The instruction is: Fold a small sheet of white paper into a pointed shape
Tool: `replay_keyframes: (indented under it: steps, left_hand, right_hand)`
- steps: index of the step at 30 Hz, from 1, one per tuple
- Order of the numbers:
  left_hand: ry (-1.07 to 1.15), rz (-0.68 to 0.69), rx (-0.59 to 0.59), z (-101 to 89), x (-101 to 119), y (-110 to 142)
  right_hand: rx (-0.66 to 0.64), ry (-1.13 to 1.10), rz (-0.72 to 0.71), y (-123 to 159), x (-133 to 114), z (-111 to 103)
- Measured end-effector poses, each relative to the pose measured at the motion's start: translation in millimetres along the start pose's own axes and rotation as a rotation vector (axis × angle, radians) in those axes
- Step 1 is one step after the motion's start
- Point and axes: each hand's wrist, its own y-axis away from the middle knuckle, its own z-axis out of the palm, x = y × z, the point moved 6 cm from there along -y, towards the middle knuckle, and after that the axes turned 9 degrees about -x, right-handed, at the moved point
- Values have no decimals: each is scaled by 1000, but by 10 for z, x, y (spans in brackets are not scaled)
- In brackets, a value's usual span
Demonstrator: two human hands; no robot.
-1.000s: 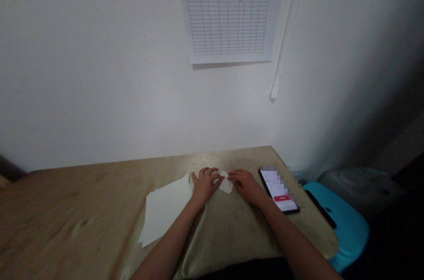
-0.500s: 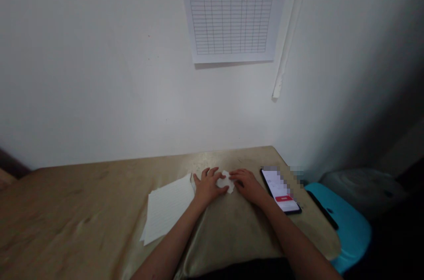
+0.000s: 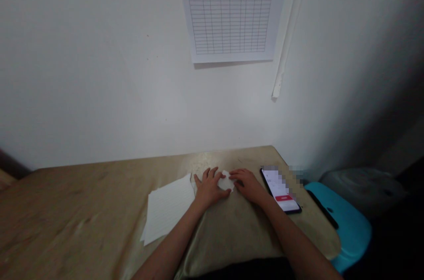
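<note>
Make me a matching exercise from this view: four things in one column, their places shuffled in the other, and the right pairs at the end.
Things
1. Small white paper
2. Lined sheets
3. Phone
4. Printed grid sheet

Places
A. On the wall
B. Between the left hand and the right hand
C. On the tabletop, right of the right hand
D. On the tabletop, left of the left hand

Pairs: 1-B, 2-D, 3-C, 4-A

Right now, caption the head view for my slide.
Both hands at a small white paper, between lined sheets and a lit phone.
</note>
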Motion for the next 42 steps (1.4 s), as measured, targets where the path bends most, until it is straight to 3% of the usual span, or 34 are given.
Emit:
replay_keyframes:
  steps: [23,42]
  left_hand:
    - [-19,33,-4,-7,-52,-25]
    - [-24,60,108,-68,-135,-68]
  right_hand:
    - [1,-6,-17,1,3,-11]
    - [6,-15,-17,16,4,-8]
